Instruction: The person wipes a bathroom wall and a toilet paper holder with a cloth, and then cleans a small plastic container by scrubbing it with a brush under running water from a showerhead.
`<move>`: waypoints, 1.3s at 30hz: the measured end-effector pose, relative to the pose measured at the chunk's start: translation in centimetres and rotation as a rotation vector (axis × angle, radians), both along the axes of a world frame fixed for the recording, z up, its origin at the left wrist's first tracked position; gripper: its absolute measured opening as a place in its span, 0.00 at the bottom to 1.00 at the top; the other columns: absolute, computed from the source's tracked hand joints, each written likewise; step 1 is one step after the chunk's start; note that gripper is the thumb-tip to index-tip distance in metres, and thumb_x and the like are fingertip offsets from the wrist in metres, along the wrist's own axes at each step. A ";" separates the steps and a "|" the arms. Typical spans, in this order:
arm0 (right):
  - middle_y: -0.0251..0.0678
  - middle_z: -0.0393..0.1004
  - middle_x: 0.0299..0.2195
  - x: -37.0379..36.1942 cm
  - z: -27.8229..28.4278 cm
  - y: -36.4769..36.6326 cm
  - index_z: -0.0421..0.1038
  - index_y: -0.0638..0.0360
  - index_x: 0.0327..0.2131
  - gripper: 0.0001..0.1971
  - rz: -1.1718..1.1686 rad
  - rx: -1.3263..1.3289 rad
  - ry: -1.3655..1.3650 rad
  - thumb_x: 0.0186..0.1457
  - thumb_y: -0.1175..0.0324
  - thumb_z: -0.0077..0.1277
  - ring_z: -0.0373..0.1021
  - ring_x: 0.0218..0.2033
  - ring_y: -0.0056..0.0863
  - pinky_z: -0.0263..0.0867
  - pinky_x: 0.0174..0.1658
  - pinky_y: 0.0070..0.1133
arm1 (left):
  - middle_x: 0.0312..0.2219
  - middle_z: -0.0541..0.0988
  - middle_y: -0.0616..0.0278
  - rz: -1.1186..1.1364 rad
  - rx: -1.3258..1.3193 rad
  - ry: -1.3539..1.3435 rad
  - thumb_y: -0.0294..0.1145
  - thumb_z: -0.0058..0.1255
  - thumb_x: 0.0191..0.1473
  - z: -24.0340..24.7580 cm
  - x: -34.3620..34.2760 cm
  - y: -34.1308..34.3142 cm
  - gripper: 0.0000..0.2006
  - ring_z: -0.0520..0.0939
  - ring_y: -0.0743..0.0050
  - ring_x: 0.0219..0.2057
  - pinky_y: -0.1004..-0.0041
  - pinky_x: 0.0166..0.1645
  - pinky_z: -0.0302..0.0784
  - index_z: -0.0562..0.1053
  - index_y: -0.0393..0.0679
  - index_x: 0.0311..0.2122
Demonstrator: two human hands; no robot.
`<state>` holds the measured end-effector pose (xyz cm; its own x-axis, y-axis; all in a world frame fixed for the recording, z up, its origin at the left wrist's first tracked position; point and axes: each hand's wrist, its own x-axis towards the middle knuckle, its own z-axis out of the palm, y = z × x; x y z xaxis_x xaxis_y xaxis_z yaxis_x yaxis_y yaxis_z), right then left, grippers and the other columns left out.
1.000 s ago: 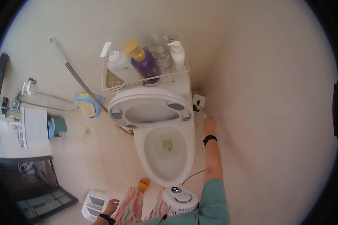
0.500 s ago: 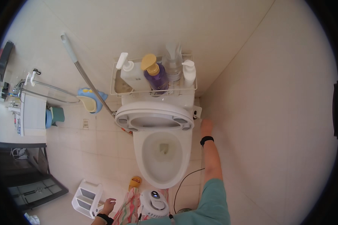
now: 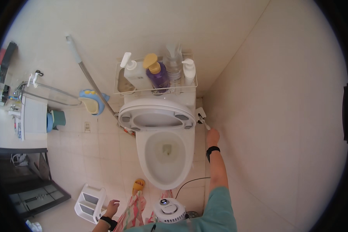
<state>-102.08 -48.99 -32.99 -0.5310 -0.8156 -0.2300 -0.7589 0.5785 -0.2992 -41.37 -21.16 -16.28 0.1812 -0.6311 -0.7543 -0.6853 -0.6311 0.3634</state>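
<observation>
A white toilet (image 3: 141,164) stands in front of me with its lid and seat raised and a little water in the bowl. To its right, my right hand (image 3: 212,137) is closed on the slim white handle of what looks like a toilet brush (image 3: 206,125). The brush's far end is at a small white holder (image 3: 200,111) beside the tank; whether it is still inside cannot be made out. My left hand (image 3: 112,208) hangs low at the left with fingers loosely apart, holding nothing, near a white step stool (image 3: 89,203).
A wire rack (image 3: 158,91) on the tank holds several bottles, including a purple pump bottle (image 3: 157,77). A long-handled mop (image 3: 89,77) leans left of the toilet, by a blue child's urinal (image 3: 92,103). The right wall (image 3: 274,135) is close to my right arm. A white round fan (image 3: 168,210) hangs at my front.
My right hand has drawn back toward me from the holder, and the white handle now shows ahead of it. The view has shifted slightly; my left hand hangs much as before.
</observation>
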 end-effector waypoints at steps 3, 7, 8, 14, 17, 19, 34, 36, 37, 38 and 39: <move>0.47 0.72 0.25 0.6 0.6 1.2 0.70 0.66 0.25 0.09 0.067 0.066 0.099 0.50 0.71 0.42 0.70 0.27 0.40 0.67 0.29 0.31 | 0.35 0.70 0.48 -0.005 -0.030 0.019 0.30 0.45 0.45 -0.1 0.7 0.4 0.11 0.76 0.59 0.34 0.70 0.39 0.72 0.72 0.40 0.36; 0.47 0.71 0.27 3.0 4.3 4.6 0.70 0.65 0.25 0.11 0.017 -0.013 0.025 0.51 0.68 0.40 0.69 0.28 0.42 0.65 0.31 0.33 | 0.36 0.71 0.47 0.016 -0.088 0.010 0.32 0.47 0.45 2.2 0.1 -0.4 0.11 0.75 0.55 0.35 0.69 0.40 0.72 0.72 0.41 0.35; 0.48 0.71 0.27 3.5 5.7 6.0 0.70 0.64 0.25 0.11 0.016 -0.031 -0.005 0.51 0.68 0.40 0.68 0.30 0.44 0.64 0.33 0.33 | 0.34 0.72 0.47 -0.016 -0.115 -0.029 0.32 0.47 0.45 2.4 0.1 -0.6 0.10 0.75 0.55 0.35 0.68 0.39 0.72 0.73 0.42 0.35; 0.51 0.69 0.23 4.1 10.3 19.0 0.69 0.67 0.21 0.13 -0.052 -0.154 0.019 0.49 0.68 0.39 0.66 0.27 0.49 0.60 0.31 0.37 | 0.28 0.74 0.50 0.046 -0.144 0.041 0.31 0.46 0.45 5.8 0.6 -4.0 0.12 0.76 0.65 0.28 0.71 0.34 0.71 0.72 0.40 0.36; 0.54 0.69 0.23 7.1 13.5 24.2 0.69 0.70 0.23 0.15 -0.249 -0.218 -0.098 0.48 0.66 0.38 0.65 0.24 0.50 0.59 0.29 0.36 | 0.31 0.74 0.50 0.072 -0.305 0.046 0.30 0.46 0.45 4.1 4.1 -5.1 0.11 0.76 0.64 0.30 0.71 0.35 0.71 0.72 0.41 0.36; 0.53 0.69 0.20 8.9 15.5 27.1 0.68 0.70 0.24 0.15 -0.342 -0.259 -0.112 0.47 0.65 0.38 0.64 0.21 0.47 0.58 0.27 0.34 | 0.33 0.74 0.51 0.077 -0.354 0.057 0.30 0.45 0.45 4.7 5.6 -6.8 0.12 0.75 0.64 0.30 0.71 0.36 0.71 0.71 0.40 0.37; 0.24 0.49 0.17 39.5 34.6 26.8 0.58 0.54 0.23 0.10 -1.204 -0.850 -0.994 0.54 0.62 0.38 0.46 0.17 0.17 0.44 0.19 0.15 | 0.41 0.67 0.46 -0.184 -0.604 -0.084 0.30 0.47 0.41 -2.1 23.6 -44.8 0.21 0.69 0.48 0.42 0.60 0.45 0.66 0.63 0.40 0.45; 0.24 0.49 0.17 43.2 35.3 24.8 0.58 0.54 0.23 0.09 -1.248 -0.942 -1.032 0.54 0.64 0.38 0.47 0.17 0.17 0.45 0.19 0.14 | 0.43 0.66 0.49 -0.280 -0.587 -0.133 0.30 0.48 0.41 -2.5 24.5 -49.8 0.23 0.68 0.50 0.44 0.59 0.45 0.67 0.62 0.42 0.46; 0.24 0.49 0.17 44.5 35.6 24.0 0.58 0.54 0.23 0.08 -1.259 -0.962 -1.008 0.54 0.65 0.38 0.47 0.17 0.17 0.45 0.19 0.14 | 0.44 0.65 0.51 -0.310 -0.597 -0.187 0.30 0.47 0.42 -2.8 24.9 -51.7 0.24 0.68 0.52 0.45 0.59 0.46 0.66 0.61 0.43 0.48; 0.24 0.49 0.17 45.6 35.5 23.5 0.58 0.55 0.24 0.08 -1.273 -0.985 -0.979 0.54 0.65 0.37 0.47 0.17 0.18 0.46 0.19 0.15 | 0.46 0.65 0.53 -0.346 -0.606 -0.238 0.30 0.46 0.43 -3.7 24.9 -53.3 0.25 0.67 0.54 0.46 0.59 0.46 0.66 0.60 0.44 0.50; 0.24 0.53 0.16 44.0 31.1 28.2 0.59 0.56 0.25 0.07 -0.805 -0.909 -0.694 0.55 0.68 0.37 0.51 0.16 0.17 0.49 0.18 0.14 | 0.46 0.65 0.53 -0.374 -0.614 -0.205 0.30 0.46 0.43 -4.5 23.8 -55.0 0.25 0.67 0.54 0.46 0.59 0.46 0.66 0.60 0.44 0.50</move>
